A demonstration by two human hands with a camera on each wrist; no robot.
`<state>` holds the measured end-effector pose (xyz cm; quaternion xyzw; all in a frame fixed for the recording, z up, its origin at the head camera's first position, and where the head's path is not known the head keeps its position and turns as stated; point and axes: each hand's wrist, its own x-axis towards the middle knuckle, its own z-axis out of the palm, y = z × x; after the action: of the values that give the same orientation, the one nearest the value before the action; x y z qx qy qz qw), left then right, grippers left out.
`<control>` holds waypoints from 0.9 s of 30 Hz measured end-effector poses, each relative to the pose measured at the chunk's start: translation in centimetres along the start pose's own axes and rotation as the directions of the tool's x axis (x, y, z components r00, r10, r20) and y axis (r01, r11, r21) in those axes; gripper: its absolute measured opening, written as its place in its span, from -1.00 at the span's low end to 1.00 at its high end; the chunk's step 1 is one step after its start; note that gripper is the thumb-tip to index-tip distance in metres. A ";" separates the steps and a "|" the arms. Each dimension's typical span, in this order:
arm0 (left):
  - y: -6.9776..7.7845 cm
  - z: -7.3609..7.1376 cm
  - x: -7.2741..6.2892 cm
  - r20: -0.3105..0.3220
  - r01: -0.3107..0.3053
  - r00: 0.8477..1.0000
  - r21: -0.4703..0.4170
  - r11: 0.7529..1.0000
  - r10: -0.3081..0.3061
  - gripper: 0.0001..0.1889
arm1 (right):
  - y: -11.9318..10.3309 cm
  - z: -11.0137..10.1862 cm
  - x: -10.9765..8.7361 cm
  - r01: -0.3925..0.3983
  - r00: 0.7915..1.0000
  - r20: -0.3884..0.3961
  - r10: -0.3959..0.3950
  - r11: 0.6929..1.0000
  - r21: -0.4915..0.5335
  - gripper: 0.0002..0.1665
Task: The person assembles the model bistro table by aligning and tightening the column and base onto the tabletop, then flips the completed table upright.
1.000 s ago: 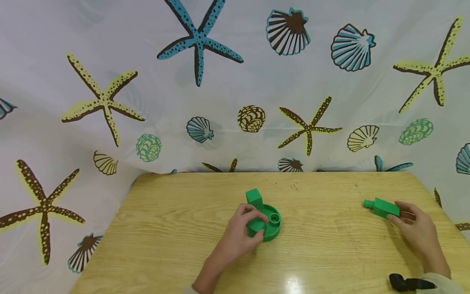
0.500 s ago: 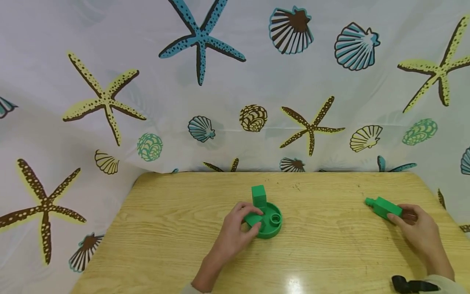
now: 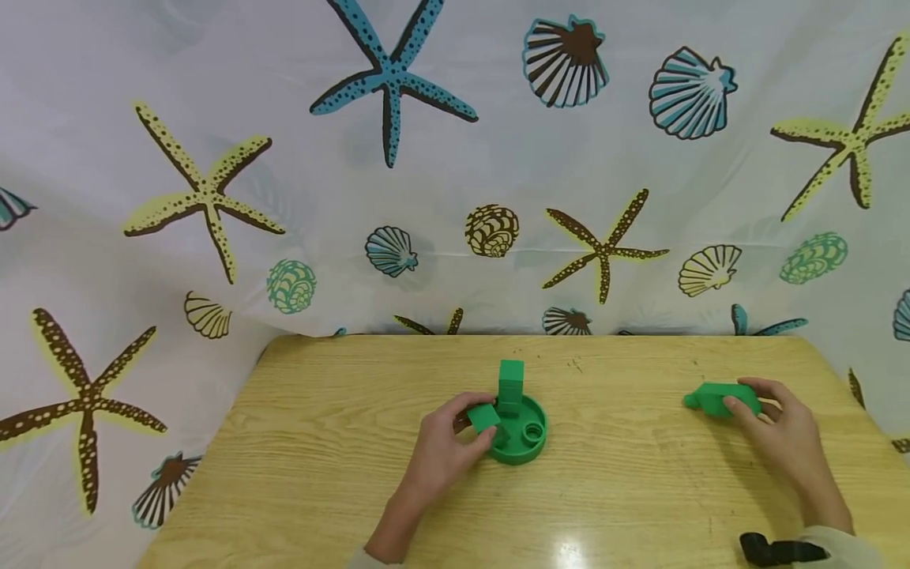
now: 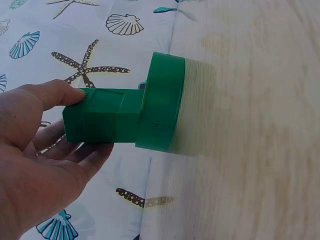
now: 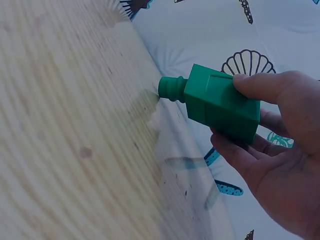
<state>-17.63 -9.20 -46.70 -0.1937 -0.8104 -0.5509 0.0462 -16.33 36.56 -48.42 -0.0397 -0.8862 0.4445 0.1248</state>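
Observation:
In the head view my left hand (image 3: 444,446) grips a green square block (image 3: 485,417) that rises from a round green base (image 3: 515,457). The left wrist view shows thumb and fingers around the block's free end, its other end against the base. A second green block (image 3: 510,383) stands upright at the back of the base, and a small ring-shaped socket (image 3: 534,432) sits at its right. My right hand (image 3: 782,427) holds a similar green block (image 5: 220,102) just off the tabletop, its narrow ridged peg (image 5: 171,88) pointing left and away from the palm.
Everything is over a wooden table (image 3: 604,490). A patterned cloth (image 3: 441,182) with starfish and shells hangs behind and along both sides. A black strap piece (image 3: 778,549) is at the right wrist.
The base has turned clockwise slightly, its rear block shifting right, while my left hand keeps hold of the nearer block. My right hand has moved left and rolled the pegged block.

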 end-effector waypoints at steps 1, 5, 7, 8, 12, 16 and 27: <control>0.0 0.1 0.0 -0.003 0.000 1.000 -0.002 1.000 0.000 -0.60 | -0.2 0.1 0.0 0.017 1.000 0.004 -0.017 1.000 0.004 -0.29; -0.2 0.3 0.1 -0.015 0.007 1.000 -0.016 1.000 -0.007 -0.61 | -1.0 0.3 -0.1 0.080 0.996 0.024 -0.080 0.997 0.004 -0.36; -0.2 0.4 0.0 -0.016 0.027 0.999 -0.032 0.999 -0.028 -0.60 | -1.4 0.5 -0.2 0.099 0.994 0.040 -0.098 0.995 -0.003 -0.38; -0.2 0.4 0.0 -0.017 0.042 0.999 -0.046 0.998 -0.043 -0.60 | -1.6 0.6 -0.2 0.102 0.994 0.048 -0.102 0.995 -0.003 -0.38; -0.1 0.1 0.0 -0.020 0.084 0.996 -0.105 0.991 -0.087 -0.61 | -2.7 1.3 0.0 0.111 0.992 0.056 -0.112 0.993 0.027 -0.38; -0.1 -0.2 0.3 -0.011 0.088 0.996 -0.133 0.987 -0.090 -0.61 | -3.7 1.8 0.2 0.148 0.987 0.055 -0.153 0.986 0.080 -0.42; -0.7 -0.5 0.7 0.021 0.106 0.994 -0.210 0.972 -0.104 -0.60 | -6.1 3.9 0.3 0.249 0.963 0.063 -0.263 0.953 0.170 -0.48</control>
<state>-18.58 -9.73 -46.97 -0.1574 -0.7566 -0.6345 -0.0079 -17.38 29.91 -45.67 0.1046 -0.8497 0.4957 0.1464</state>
